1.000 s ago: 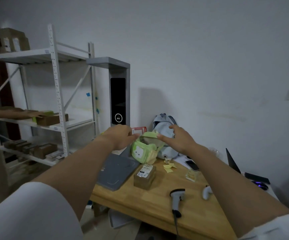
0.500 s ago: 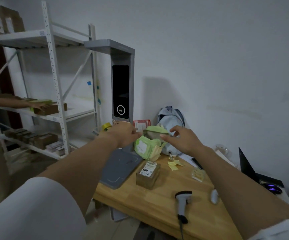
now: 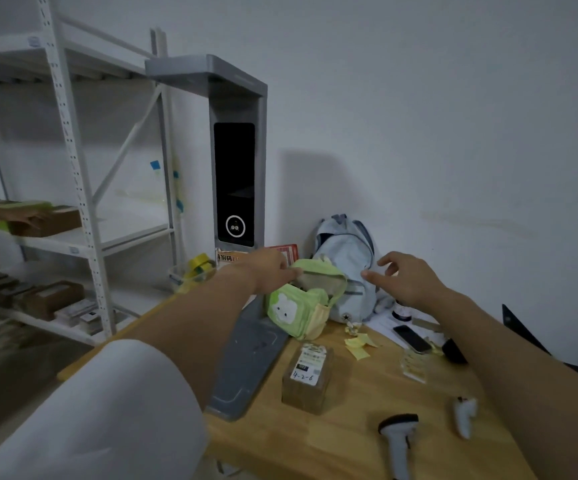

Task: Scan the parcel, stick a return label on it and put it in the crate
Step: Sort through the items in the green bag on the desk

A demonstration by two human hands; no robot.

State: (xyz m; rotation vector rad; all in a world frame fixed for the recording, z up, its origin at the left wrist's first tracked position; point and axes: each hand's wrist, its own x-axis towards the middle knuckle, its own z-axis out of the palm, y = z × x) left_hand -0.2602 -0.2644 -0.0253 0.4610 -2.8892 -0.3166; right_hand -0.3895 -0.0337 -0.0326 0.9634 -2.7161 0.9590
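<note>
Head view, left to right: white metal shelving (image 3: 72,161) fills the upper left, cardboard boxes on it. Mid-frame my left hand (image 3: 266,268) pinches the rim of a soft green pouch (image 3: 301,306), holding its mouth open. Below centre the parcel (image 3: 308,377), a small taped brown box with a paper label, sits untouched on the smooth wooden table (image 3: 367,427). My right hand (image 3: 401,278) hovers empty, fingers spread, beside the pouch. Lower right lies the grey plastic scanner (image 3: 398,441). I judge scanning hasn't begun; next I need the scanner in hand.
</note>
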